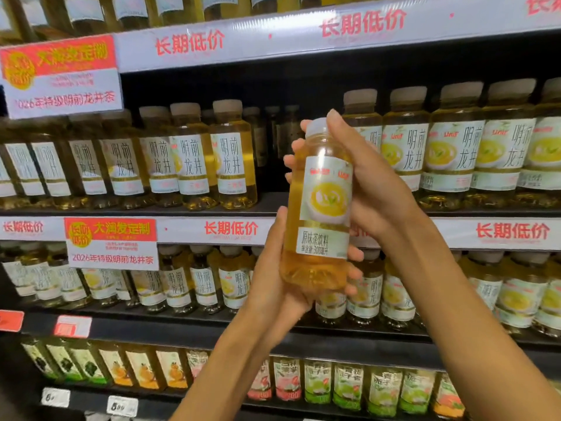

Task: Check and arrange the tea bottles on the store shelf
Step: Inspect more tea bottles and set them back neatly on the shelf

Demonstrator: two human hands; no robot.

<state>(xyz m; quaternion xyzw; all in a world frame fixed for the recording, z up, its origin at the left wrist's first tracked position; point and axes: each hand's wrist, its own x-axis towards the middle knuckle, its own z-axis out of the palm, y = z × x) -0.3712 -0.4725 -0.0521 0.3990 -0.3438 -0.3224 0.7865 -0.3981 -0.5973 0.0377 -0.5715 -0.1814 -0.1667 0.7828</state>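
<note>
Amber tea fills the held bottle (pixel 318 205), which stands upright in front of the shelving, clear of every shelf. It has a pale cap and a white label with a yellow cup picture. The left hand (pixel 273 278) cups its base from below and from the left, its fingers (pixel 353 273) curled round the bottom and showing on the bottle's right side, thumb lying up the left edge. The right hand (pixel 367 183) grips the upper half from the right, its fingers wrapped behind the bottle with tips showing at its left edge, thumb pressed beside the cap.

Behind the held bottle runs the middle shelf (pixel 267 205), with a dark gap straight behind the bottle. Left of the gap stands a row of matching tea bottles (pixel 194 159); right of it stands another row (pixel 455 147), labels facing forward. Along the shelf edge below runs a white price strip (pixel 212 230) with red characters. Under the held bottle, the next shelf carries more of the same tea (pixel 182 281). Lower still sit drinks with green and orange labels (pixel 318 384). A red and white promotional sign (pixel 60 77) hangs up and left of the held bottle.
</note>
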